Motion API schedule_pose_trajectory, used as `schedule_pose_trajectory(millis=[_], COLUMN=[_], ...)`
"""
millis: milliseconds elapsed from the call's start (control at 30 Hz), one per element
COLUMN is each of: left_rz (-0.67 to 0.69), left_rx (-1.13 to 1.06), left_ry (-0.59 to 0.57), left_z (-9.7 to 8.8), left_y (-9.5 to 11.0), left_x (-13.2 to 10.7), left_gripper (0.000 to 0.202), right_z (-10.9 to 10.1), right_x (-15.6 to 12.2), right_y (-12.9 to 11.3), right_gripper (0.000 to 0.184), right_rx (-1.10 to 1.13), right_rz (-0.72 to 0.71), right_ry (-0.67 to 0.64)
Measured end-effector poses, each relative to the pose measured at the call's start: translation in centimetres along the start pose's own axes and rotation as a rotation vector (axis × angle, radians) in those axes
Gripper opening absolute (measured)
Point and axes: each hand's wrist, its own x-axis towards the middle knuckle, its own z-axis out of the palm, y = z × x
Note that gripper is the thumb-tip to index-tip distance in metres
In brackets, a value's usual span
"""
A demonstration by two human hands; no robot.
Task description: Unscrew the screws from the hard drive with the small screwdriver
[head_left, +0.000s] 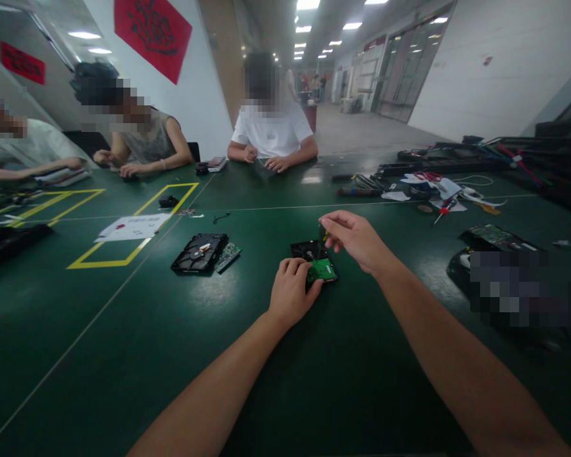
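A black hard drive [302, 249] with a green circuit board [324, 270] on its upper face lies on the green table in front of me. My left hand [292, 287] is closed around the drive's left and near side, thumb at the near edge. Above the drive, my right hand [354, 236] pinches a dark screwdriver [321, 236], held upright with its tip down at the board. The exact contact of the tip is too small to make out. To the left, another black hard drive [200, 252] lies next to a loose circuit board [229, 258].
A paper sheet [132, 227] lies over yellow tape at the left. Cables and tools [361, 185] and a red screwdriver [445, 209] are at the back right. Electronic parts [497, 236] lie at the right. Several people sit across the table, one in a white shirt [272, 130].
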Motion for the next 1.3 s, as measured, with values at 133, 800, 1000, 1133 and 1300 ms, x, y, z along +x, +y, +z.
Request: schedule_pose_trajectory(millis=[133, 800, 1000, 1133, 1300], left_rz=[0.002, 0.045, -0.007, -0.024, -0.023], left_rx=[-0.004, -0.014, 0.007, 0.02, 0.023], left_ry=[-0.004, -0.019, 0.0, -0.001, 0.006], left_z=[0.04, 0.42, 0.17, 0.22, 0.43], left_y=[-0.03, -0.34, -0.07, -0.04, -0.21], left_x=[-0.02, -0.08, -0.08, -0.13, -0.22], left_gripper=[0.035, 0.03, 0.034, 0.035, 0.036], right_z=[-0.07, 0.1, -0.06, -0.04, -0.02], right_x=[0.05, -0.38, -0.28, -0.3, -0.33], right_y=[0.05, -0.43, -0.24, -0.35, -0.41], right_gripper=[0.017, 0.011, 0.012, 0.01, 0.012], right_rx=[0.013, 0.033, 0.031, 0.031, 0.041], right_rz=[-0.002, 0.022, 0.014, 0.023, 0.032], right_ry=[-0.003, 0.018, -0.001, -0.008, -0.012])
